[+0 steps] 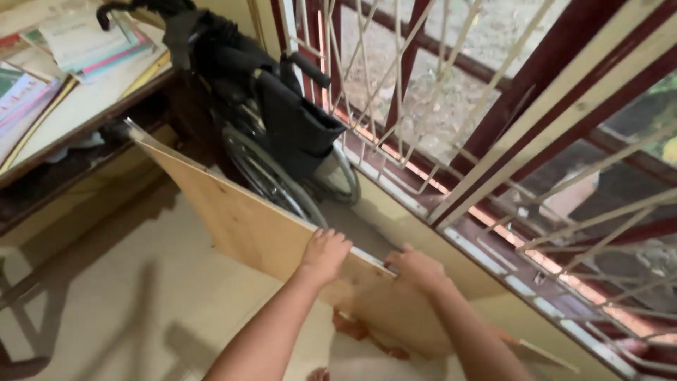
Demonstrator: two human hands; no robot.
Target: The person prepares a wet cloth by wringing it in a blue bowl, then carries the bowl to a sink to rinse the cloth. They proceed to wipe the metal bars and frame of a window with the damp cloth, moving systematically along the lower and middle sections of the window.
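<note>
Both bare forearms are extended forward and slightly inward from the lower frame edge. Left hand (324, 252) is curled, fingers hooked over an edge, knuckles up. Right hand (417, 268) is set just beside it, palm down, fingers folded (fingertips hidden). Wrists are held nearly straight.

A pale, smooth floor (141, 296) carries soft shadows. A window (493, 106) with dark red frames and a cream metal grille (395, 85) lets in daylight from bare ground outside. A folded black wheelchair (275, 120) stands against the low cream wall beneath it. At the left, a wooden desk (92, 106) holds stacked books and papers (92, 42).
</note>
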